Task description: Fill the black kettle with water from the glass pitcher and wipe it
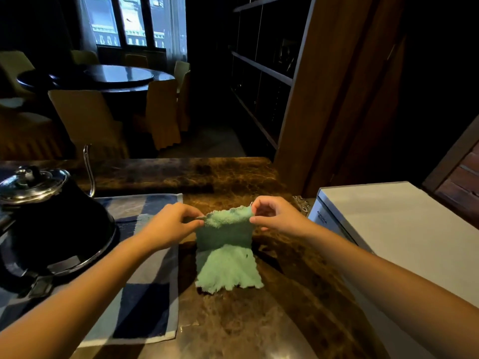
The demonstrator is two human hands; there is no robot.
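Note:
The black kettle (54, 226) with a shiny steel lid and a thin curved spout stands at the left on a blue and white checked towel (145, 301). A small green cloth (228, 257) is held up over the brown marble counter (259, 320). My left hand (173, 224) pinches its upper left corner and my right hand (274, 216) pinches its upper right corner. The cloth's lower half rests on the counter. No glass pitcher is in view.
A white box-shaped appliance (404, 234) stands at the right, close to my right forearm. A wooden post (324, 99) and dark shelves rise behind the counter. Beyond it are a round dining table (103, 76) and covered chairs.

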